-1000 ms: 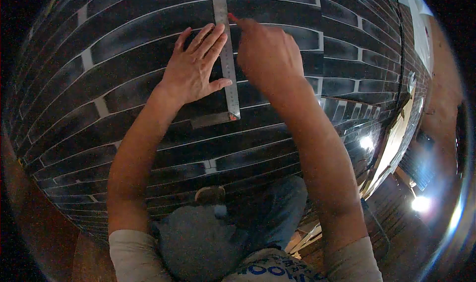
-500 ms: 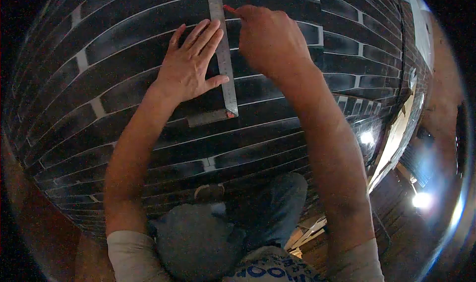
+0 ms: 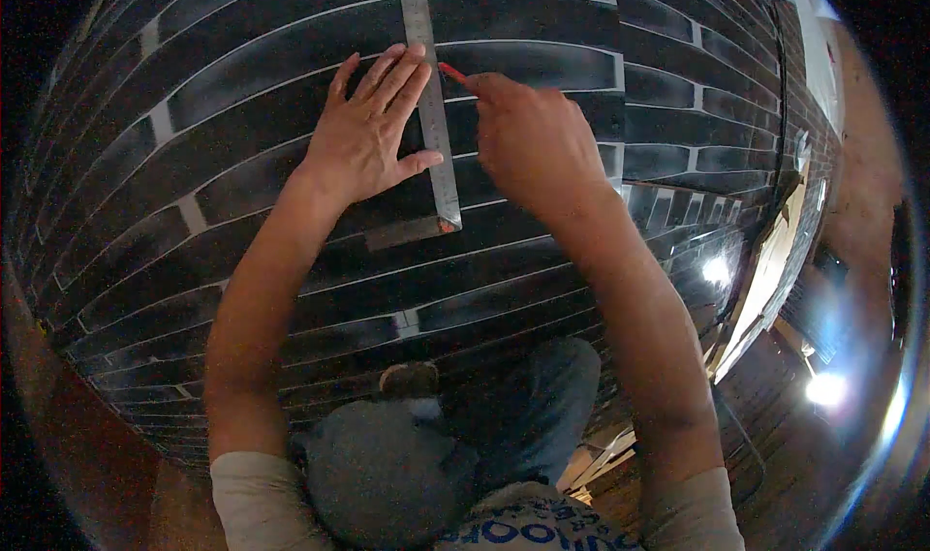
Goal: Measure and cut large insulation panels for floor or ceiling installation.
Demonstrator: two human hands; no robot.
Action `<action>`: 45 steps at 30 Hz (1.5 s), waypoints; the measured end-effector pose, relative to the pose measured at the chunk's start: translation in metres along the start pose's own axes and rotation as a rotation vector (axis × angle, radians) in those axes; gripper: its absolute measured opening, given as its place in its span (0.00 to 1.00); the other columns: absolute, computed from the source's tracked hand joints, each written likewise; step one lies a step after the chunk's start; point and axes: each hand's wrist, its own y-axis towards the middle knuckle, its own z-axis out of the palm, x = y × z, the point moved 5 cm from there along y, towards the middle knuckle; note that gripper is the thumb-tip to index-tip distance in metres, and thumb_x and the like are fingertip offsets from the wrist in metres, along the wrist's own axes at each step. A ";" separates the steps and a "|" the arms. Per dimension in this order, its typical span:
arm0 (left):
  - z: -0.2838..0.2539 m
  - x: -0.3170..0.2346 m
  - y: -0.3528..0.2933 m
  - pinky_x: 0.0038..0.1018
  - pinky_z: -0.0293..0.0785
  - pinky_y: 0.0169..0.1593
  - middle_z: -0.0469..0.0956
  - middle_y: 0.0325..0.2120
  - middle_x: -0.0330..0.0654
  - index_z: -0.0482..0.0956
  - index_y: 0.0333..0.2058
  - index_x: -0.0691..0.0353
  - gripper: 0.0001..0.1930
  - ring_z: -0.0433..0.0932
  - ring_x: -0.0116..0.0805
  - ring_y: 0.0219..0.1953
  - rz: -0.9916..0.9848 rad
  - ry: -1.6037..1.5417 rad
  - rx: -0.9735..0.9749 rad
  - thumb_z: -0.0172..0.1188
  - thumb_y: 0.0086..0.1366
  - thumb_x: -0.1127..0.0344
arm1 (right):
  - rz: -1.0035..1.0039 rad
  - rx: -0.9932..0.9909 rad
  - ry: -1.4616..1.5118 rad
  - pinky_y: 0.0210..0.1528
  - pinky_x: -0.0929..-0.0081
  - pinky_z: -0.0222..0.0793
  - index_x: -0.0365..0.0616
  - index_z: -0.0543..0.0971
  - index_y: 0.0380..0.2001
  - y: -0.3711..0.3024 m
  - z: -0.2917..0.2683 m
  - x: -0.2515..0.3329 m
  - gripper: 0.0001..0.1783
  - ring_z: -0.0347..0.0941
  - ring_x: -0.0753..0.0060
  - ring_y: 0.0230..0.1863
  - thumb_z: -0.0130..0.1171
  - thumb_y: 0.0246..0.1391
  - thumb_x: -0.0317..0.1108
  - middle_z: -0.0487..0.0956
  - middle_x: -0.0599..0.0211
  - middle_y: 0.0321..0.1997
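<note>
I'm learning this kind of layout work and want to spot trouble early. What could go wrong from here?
The square might pivot: the left hand rests on its long blade, leaving the short arm unheld.
The red tool in the right hand could slip toward the left fingertips, which lie close to its tip; whether that tip is sharp, I can't tell.

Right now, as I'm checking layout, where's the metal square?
The metal square lies upper centre in the head view, partly under the left hand, just left of the red tool in the right hand.
</note>
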 end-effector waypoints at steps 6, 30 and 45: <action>0.000 -0.001 0.005 0.55 0.45 0.76 0.53 0.76 0.44 0.57 0.73 0.61 0.53 0.51 0.43 0.77 0.012 -0.016 -0.006 0.67 0.59 0.35 | -0.046 -0.111 0.030 0.43 0.48 0.82 0.47 0.83 0.49 0.019 -0.002 -0.008 0.17 0.84 0.41 0.39 0.59 0.56 0.34 0.85 0.45 0.35; 0.003 0.004 -0.006 0.52 0.43 0.77 0.51 0.77 0.44 0.52 0.75 0.58 0.54 0.49 0.45 0.78 -0.003 0.128 0.011 0.60 0.62 0.28 | 0.156 0.064 0.203 0.41 0.48 0.78 0.50 0.81 0.54 -0.111 0.016 -0.023 0.17 0.82 0.39 0.38 0.55 0.64 0.32 0.85 0.45 0.37; -0.011 -0.023 -0.095 0.51 0.39 0.78 0.53 0.76 0.44 0.60 0.73 0.58 0.46 0.49 0.45 0.78 -0.124 0.029 0.035 0.66 0.63 0.41 | 0.301 -0.309 0.180 0.33 0.68 0.71 0.40 0.74 0.63 -0.415 0.132 -0.170 0.20 0.72 0.67 0.30 0.54 0.71 0.30 0.79 0.60 0.41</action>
